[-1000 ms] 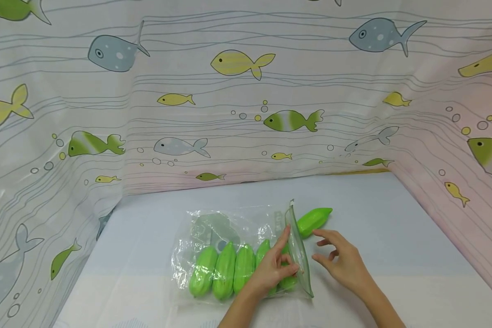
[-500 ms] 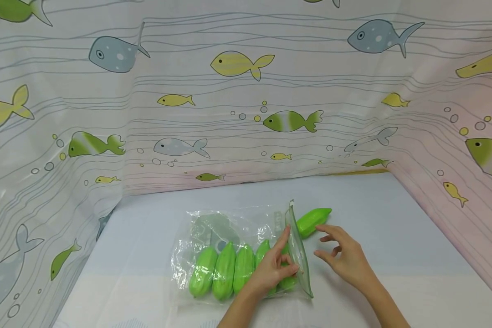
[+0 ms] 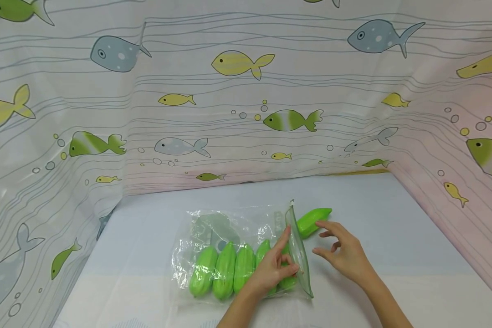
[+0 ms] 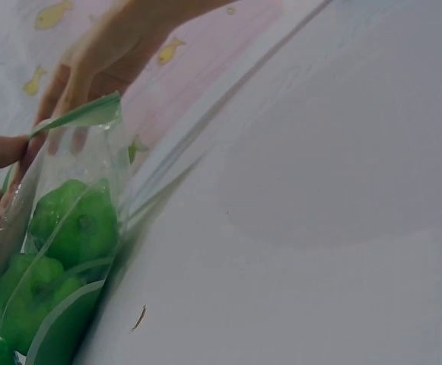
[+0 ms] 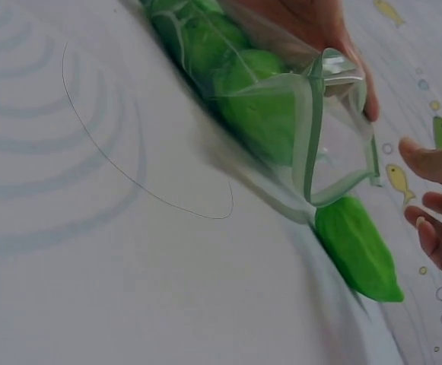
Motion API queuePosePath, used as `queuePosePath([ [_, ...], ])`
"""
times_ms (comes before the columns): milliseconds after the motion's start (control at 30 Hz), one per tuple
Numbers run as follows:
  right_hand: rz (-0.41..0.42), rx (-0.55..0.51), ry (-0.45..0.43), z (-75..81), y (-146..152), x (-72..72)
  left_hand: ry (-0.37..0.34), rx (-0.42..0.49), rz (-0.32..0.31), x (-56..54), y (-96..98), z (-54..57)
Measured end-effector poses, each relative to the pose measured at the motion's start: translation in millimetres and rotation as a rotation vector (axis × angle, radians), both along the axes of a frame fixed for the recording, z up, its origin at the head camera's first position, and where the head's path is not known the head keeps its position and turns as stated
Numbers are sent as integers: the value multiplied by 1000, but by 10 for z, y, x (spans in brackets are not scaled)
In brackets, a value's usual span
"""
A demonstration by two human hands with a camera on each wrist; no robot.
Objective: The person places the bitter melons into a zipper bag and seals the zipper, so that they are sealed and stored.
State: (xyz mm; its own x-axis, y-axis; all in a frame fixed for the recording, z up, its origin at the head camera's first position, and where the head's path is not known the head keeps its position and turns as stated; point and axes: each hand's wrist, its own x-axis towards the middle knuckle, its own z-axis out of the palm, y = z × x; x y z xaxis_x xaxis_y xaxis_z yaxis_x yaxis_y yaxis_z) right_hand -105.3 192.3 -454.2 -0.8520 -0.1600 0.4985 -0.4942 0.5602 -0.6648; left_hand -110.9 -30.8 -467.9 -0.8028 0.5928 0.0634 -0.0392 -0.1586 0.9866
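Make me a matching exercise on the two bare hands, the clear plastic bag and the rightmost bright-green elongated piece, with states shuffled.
1. Clear plastic bag
2. Rightmost bright-green elongated piece
3. Left hand
4. Right hand

A. Fingers on the bag's mouth
B. Fingers curved, gripping nothing
C. Contains several green pieces
D. Lies outside the bag

Pairs: 1-C, 2-D, 3-A, 4-B

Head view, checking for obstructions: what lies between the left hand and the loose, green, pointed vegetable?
The clear plastic bag's green-edged mouth, as the head view shows.
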Motion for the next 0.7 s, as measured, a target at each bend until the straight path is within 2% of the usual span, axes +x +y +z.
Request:
queuePosePath([
  [700, -30, 10, 0, -126, 28, -198, 5, 4, -20, 2, -21, -3],
])
